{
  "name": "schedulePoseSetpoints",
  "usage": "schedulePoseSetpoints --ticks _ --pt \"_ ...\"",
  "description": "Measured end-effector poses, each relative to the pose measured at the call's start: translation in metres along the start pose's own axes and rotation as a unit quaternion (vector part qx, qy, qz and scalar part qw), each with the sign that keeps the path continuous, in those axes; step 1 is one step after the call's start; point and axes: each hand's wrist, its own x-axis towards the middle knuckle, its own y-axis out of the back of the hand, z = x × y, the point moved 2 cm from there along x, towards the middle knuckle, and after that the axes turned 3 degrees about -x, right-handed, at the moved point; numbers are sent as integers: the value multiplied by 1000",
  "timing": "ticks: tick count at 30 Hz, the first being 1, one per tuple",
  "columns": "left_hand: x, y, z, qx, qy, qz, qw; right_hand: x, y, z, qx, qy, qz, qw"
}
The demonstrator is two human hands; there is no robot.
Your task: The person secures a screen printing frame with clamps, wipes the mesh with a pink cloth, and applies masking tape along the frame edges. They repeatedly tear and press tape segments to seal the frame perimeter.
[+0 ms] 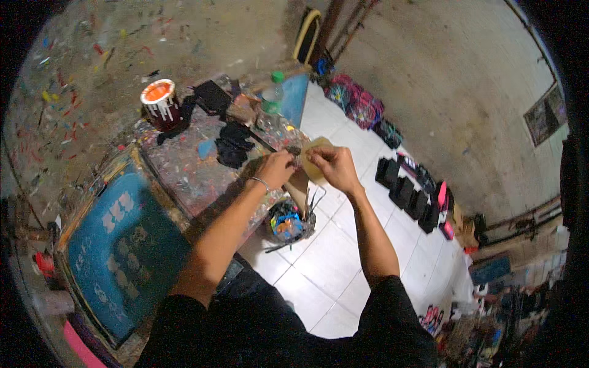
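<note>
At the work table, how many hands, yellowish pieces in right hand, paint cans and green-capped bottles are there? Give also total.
Hands, left hand and right hand: 2
Yellowish piece: 1
Paint can: 1
Green-capped bottle: 1
Total: 5

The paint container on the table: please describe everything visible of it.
The paint container is round and dark reddish-brown, with a white rim and white drips down its side. It is open, showing orange contents. Its material is unclear. It stands upright on the stained table; a black strip lies close beside it, contact unclear.
</note>
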Motion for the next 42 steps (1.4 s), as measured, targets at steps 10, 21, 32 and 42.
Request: schedulePoseSetpoints --ticks 10,21,32,42 --pt "0 24 44 -118 -22 13 993 -89 143 121 69 -112 312 941" --pt "-81 -142 134 -322 -93 -74 939 -390 62 175 17 -439 303 846" --pt "-154 -214 -144 -64 205 -50 975 -417 16 147 168 -492 294 802" --pt "-216 -169 81 -230 165 50 958 -342 -56 86 270 -385 -1 883"
